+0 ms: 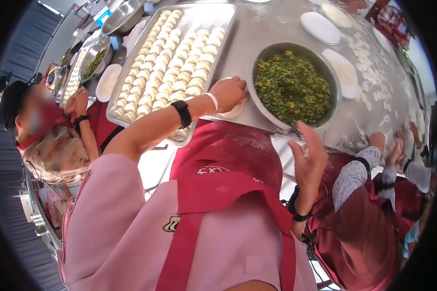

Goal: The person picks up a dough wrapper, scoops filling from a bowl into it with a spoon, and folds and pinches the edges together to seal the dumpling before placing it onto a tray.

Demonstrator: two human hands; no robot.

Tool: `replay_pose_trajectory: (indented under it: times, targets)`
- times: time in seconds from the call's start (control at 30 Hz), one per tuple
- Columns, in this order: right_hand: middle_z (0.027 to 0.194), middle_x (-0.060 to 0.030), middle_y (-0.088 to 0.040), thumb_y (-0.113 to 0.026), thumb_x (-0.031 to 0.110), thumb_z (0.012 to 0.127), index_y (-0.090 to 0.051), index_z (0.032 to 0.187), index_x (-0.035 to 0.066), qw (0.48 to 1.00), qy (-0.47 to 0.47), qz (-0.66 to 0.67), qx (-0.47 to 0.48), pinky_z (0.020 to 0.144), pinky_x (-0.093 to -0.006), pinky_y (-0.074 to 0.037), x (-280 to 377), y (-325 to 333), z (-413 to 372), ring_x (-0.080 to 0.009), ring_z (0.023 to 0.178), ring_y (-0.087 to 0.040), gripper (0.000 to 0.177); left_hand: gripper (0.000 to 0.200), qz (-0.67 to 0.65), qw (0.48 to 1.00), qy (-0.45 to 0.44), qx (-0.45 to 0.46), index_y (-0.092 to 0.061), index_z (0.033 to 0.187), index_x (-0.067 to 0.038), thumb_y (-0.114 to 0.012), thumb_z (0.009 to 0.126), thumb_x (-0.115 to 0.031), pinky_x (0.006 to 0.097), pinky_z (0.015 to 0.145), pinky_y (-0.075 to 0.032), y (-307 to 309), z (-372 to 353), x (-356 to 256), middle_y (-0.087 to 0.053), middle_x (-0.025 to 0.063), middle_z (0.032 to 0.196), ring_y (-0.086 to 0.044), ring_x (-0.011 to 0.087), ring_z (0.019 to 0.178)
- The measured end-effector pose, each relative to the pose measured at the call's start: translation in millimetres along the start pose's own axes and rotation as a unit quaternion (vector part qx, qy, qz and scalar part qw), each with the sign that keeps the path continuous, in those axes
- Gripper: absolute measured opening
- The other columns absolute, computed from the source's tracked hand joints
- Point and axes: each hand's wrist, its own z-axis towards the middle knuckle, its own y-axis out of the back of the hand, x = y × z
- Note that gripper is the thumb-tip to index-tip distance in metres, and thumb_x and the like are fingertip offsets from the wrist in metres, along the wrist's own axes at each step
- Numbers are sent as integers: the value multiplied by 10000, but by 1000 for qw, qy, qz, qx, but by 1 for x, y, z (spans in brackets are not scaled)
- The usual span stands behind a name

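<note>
My left hand (pixel 228 94) reaches over a pale plate (pixel 234 111) between the tray and the bowl. Its fingers are curled down and pressed together, and what they hold, if anything, is hidden. A metal bowl (pixel 259 104) of chopped green and yellow filling (pixel 296 85) stands just right of it. Close to the bowl's near rim, my right hand (pixel 310 157) is raised with thumb and fingers apart, seemingly holding nothing. Rows of folded dumplings (pixel 172 65) cover much of the metal tray (pixel 230 29) on the left.
White plates (pixel 320 27) lie beyond the bowl, one with dough rounds (pixel 345 72). Many flat wrappers (pixel 369 63) are spread on the floury table (pixel 272 22). Co-workers' hands are at the right edge (pixel 378 140) and the left (pixel 77 100). More bowls (pixel 124 17) stand at upper left.
</note>
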Motion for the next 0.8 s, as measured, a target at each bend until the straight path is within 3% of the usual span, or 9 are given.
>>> replay_pose_trajectory:
  times: [0.13,0.17,0.27,0.4,0.47,0.5,0.6,0.73,0.8]
  targets:
    - [1167,-170,-671,-702,26,806,-659,1143,14,999,12,-5,-48,970,-393,-476,-8,-2,-9,-334,1129,-620,340,282,-53,998,2,35,-715,1014,-83,-736,735,-122,393,941,-469,7,3,-1,-627,102,1101,-538,320,1080]
    - [1158,-167,-676,-698,22,809,-666,1131,10,998,12,3,-63,966,-393,-480,-6,-2,-10,-333,1123,-625,323,219,-66,997,21,41,-714,943,-82,-724,725,-94,398,950,-463,9,3,-4,-621,115,1106,-527,325,1107]
    - [1133,-151,-695,-683,8,825,-678,1116,6,990,21,27,-139,931,-364,-498,9,2,-12,-295,1069,-663,291,177,-67,996,25,59,-672,914,-66,-698,739,-61,416,902,-475,12,1,-4,-631,118,1077,-563,323,1053]
    - [1130,-142,-702,-655,-14,857,-667,1141,-17,970,-50,204,-124,930,-323,-496,35,-1,-17,-233,1037,-678,285,161,-189,980,68,-8,-613,914,-53,-664,762,-35,400,793,-493,43,-19,-14,-632,113,949,-602,326,881]
    - [1127,-148,-701,-644,-21,869,-649,1172,-38,940,-91,310,-109,937,-311,-491,42,-16,-12,-216,1036,-675,304,171,-280,953,46,-101,-610,915,-56,-674,756,-56,398,730,-498,64,-34,-22,-621,128,825,-615,327,783]
    - [1159,-163,-684,-638,-20,876,-586,1250,-71,933,-87,335,-96,961,-316,-485,45,-24,-7,-226,1080,-654,381,157,-346,928,49,-127,-589,931,-46,-653,788,-32,321,712,-499,74,-40,-31,-643,85,845,-627,241,770]
    - [1208,-173,-662,-649,-3,879,-519,1323,-79,935,-55,345,-62,965,-317,-485,50,-43,7,-233,1119,-634,469,203,-562,808,147,-100,-591,1016,-45,-641,831,23,245,782,-501,128,-55,-75,-612,6,987,-603,78,906]
    - [1110,-107,-673,-700,64,890,-586,1223,-56,858,-151,483,90,872,-277,-515,48,-43,14,-154,991,-644,372,311,-605,764,136,-175,-588,1129,-7,-655,827,25,241,839,-513,136,-66,-108,-618,23,1051,-610,89,972]
    - [975,-60,-684,-719,71,884,-651,1089,-37,847,-170,500,55,787,-241,-515,46,-46,11,-106,883,-630,241,363,-592,761,149,-221,-587,1170,3,-667,816,23,252,853,-522,127,-65,-119,-620,31,1061,-618,103,977]
